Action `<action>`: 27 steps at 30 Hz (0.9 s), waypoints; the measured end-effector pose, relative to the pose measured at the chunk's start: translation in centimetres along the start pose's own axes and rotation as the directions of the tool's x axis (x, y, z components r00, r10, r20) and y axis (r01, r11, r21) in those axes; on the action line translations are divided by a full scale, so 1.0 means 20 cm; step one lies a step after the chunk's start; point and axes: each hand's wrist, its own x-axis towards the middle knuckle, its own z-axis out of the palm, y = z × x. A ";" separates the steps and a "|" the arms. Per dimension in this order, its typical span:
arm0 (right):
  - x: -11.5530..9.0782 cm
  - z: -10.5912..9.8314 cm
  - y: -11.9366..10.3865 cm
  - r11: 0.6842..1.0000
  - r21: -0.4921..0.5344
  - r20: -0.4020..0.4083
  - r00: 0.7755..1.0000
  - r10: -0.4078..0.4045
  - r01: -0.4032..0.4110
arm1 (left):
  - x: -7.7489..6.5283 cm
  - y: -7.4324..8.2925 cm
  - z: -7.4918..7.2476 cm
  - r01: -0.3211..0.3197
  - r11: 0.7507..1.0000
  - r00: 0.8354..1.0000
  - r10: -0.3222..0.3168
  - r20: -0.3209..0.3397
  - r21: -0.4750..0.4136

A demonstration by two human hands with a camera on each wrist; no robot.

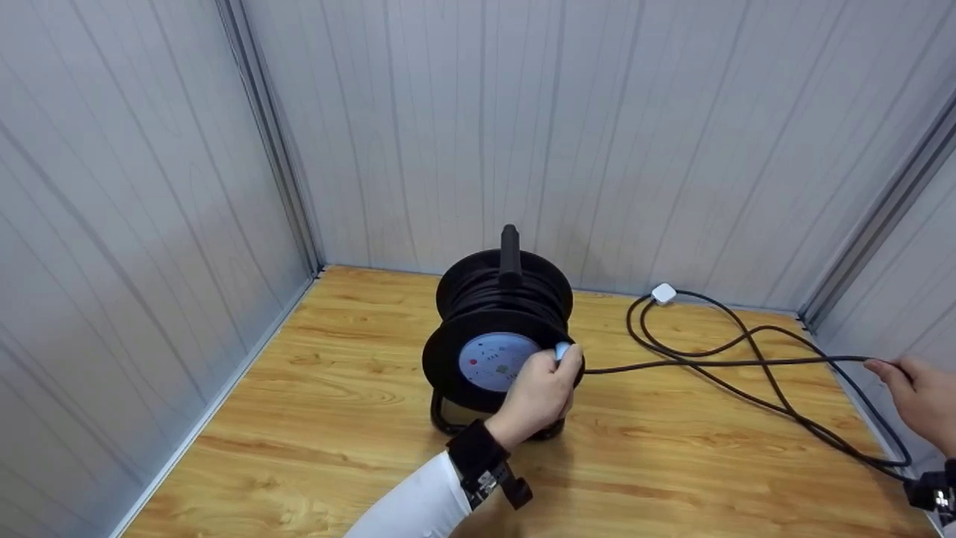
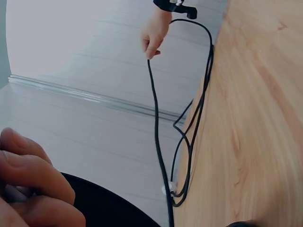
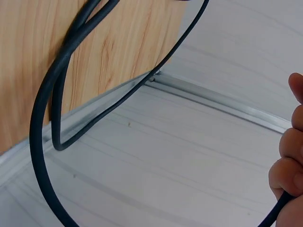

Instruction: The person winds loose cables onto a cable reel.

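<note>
A black cable reel stands upright on its frame, wound with black cable, a pale blue socket panel on its near face. My left hand curls its fingers round the light blue crank knob at the right edge of that face. Off to the right, my right hand grips the black cable, which runs nearly straight from the reel. In the right wrist view, the curled fingers hold the cable at the right edge.
Loose cable loops lie on the right of the wooden table, ending near the back in a white plug. Pale panels wall in the left, back and right sides. The reel's black carrying handle rises above the drum.
</note>
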 end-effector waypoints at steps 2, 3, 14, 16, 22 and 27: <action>-0.01 0.00 -0.01 1.000 -0.022 0.014 1.000 0.001 -0.001 | 0.00 -0.01 0.01 0.002 1.000 1.000 -0.002 -0.001 0.026; -0.02 0.01 -0.02 0.999 -0.033 0.015 1.000 -0.005 0.006 | 0.00 -0.02 0.02 -0.001 0.999 1.000 0.001 0.001 0.040; -0.07 0.03 -0.12 0.995 -0.088 0.138 0.988 0.068 -0.056 | -0.02 -0.11 0.04 0.014 0.975 0.999 -0.023 0.037 0.222; -0.08 0.03 -0.13 0.995 -0.090 0.130 0.990 0.055 -0.043 | -0.02 -0.12 0.04 0.029 0.974 0.998 -0.040 0.044 0.224; -0.11 0.08 -0.20 0.994 -0.108 0.074 0.997 0.005 0.003 | -0.02 -0.19 0.04 0.055 0.970 0.994 -0.074 0.076 0.235; -0.12 0.11 -0.26 0.994 -0.104 0.076 0.997 -0.005 0.013 | -0.03 -0.26 0.03 0.068 0.951 0.994 -0.090 0.060 0.301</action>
